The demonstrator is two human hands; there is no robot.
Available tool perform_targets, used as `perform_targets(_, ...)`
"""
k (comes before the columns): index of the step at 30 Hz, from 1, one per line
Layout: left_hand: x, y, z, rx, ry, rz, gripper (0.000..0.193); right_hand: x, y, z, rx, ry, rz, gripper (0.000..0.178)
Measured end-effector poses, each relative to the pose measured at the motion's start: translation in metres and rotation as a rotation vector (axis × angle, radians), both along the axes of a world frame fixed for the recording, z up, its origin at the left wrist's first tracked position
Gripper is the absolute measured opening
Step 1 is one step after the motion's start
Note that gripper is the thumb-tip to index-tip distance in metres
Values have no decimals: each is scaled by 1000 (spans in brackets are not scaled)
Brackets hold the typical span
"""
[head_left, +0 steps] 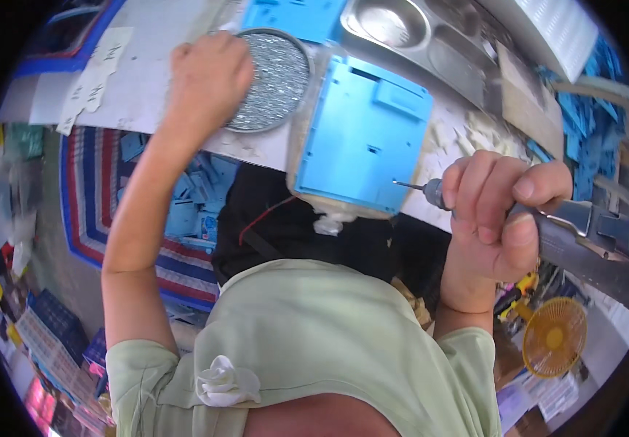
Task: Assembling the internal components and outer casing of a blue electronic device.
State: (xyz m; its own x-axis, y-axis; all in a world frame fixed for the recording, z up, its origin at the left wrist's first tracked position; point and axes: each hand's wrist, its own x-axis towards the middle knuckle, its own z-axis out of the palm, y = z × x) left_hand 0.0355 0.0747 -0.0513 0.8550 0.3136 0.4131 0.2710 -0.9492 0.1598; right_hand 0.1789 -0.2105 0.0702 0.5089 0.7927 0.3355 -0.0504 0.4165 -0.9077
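Screwdriver (584, 247) partly covered by right hand (493, 207), left hand (214, 76) at dish (309, 76), fingertips hidden

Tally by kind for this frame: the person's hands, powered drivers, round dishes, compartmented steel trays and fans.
Bare left hand and bare right hand: 2
Dark grey handheld powered driver: 1
Round grey-rimmed dish of small metal pieces: 1
Shiny compartmented steel tray: 1
Round yellow fan: 1
Total: 6

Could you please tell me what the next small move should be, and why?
I would probably have the left hand take one of the small metal pieces from the round tray, since it is at the tray's left side and the right hand holds the screwdriver with its bit near the lower right corner of the blue panel.
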Motion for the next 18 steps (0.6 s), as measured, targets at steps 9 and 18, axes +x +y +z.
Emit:
perform_targets(9,-1,-13,31,-606,-42,-159,14,-25,-48,-16,-27,96,-82,28)
perform_targets(18,-2,-104,59,-441,-176,-477,16,-27,-46,-28,-30,23,-57,25)
